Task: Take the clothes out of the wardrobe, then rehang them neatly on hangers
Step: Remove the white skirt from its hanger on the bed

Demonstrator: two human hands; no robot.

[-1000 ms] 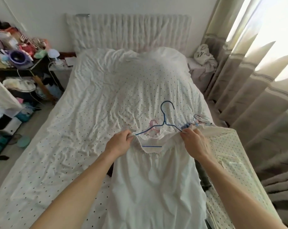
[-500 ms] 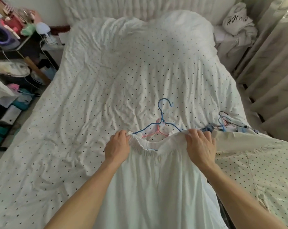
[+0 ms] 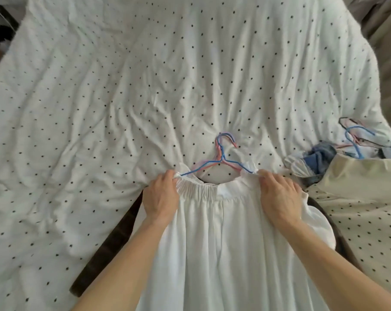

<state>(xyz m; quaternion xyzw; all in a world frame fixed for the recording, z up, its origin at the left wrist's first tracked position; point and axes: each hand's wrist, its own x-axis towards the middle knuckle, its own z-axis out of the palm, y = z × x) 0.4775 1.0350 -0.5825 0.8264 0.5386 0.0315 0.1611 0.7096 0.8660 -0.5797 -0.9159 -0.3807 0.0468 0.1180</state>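
Bed (image 3: 100, 97) supports a skirt (image 3: 223, 254); left grip (image 3: 161, 198) and right grip (image 3: 279, 198) pinch its waistband (image 3: 196, 189) taut, likely to fit the hangers (image 3: 222, 161).

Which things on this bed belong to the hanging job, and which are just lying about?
In the job: white garment, gripped at its waistband by the left hand and right hand; blue hanger tucked into it.
Lying about: spare hangers, blue denim clothes, cream dotted garment, dotted bedcover.
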